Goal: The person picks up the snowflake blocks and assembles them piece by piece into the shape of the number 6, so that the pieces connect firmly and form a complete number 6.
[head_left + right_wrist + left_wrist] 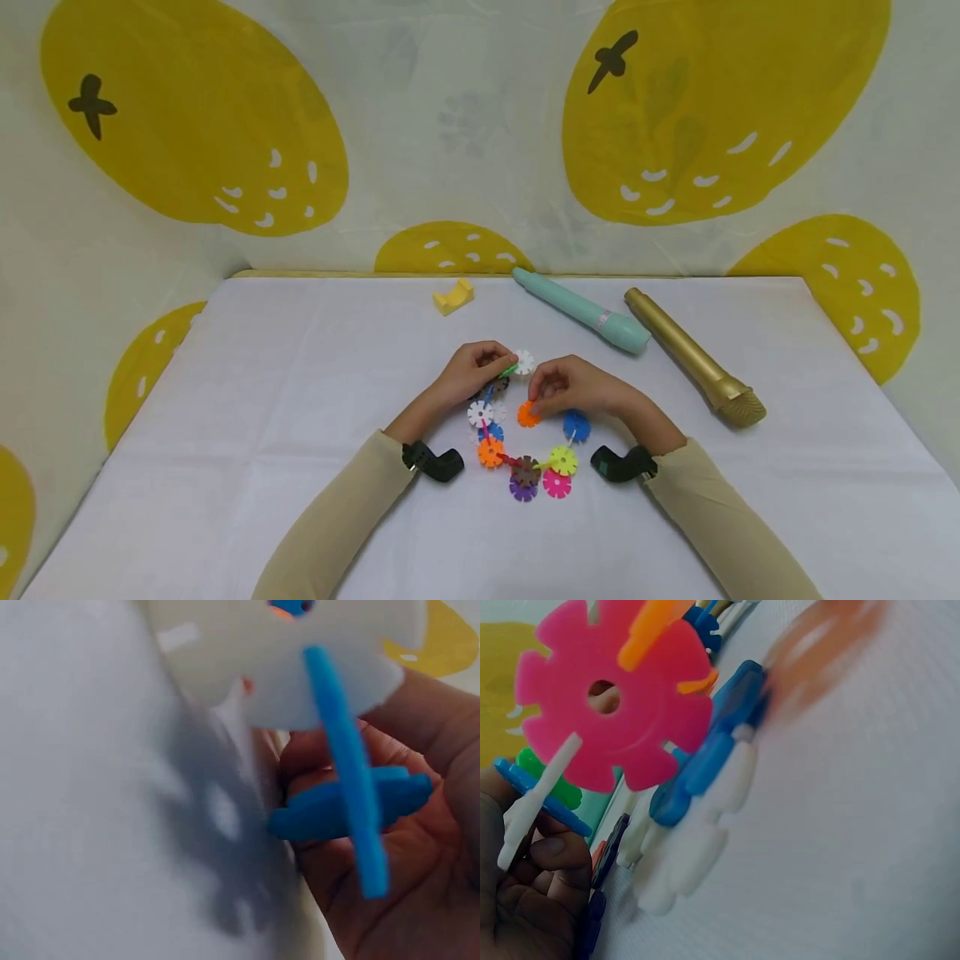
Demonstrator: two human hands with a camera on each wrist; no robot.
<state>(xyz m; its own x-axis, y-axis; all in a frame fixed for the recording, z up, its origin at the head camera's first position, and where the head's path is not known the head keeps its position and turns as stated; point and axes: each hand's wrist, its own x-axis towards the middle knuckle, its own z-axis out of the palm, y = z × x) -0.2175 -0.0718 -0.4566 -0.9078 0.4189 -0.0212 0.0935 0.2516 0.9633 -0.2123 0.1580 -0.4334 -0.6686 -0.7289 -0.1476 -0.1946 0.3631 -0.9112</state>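
A chain of colourful slotted snowflake discs lies curved on the table between the two hands. My left hand (pixel 477 368) pinches the chain's far end at a green disc (pixel 509 369), beside a white disc (pixel 524 362). An orange disc (pixel 528 415) is pinched between the thumb and fingers of my right hand (pixel 585 388). Just below that hand a blue disc (pixel 577 427) stands near a yellow disc (pixel 564 460). A large pink disc (pixel 645 742) fills the left wrist view's foreground. Close to the right wrist camera are a white disc (pixel 300 690) and an upright blue disc (pixel 349 787).
Behind the hands lie a mint-green microphone (pixel 577 308) and a gold microphone (pixel 690 354). A small yellow cradle-shaped block (pixel 453 297) sits near the back edge. White cloth covers the table (pixel 285 375), and a lemon-print curtain (pixel 457 108) hangs behind.
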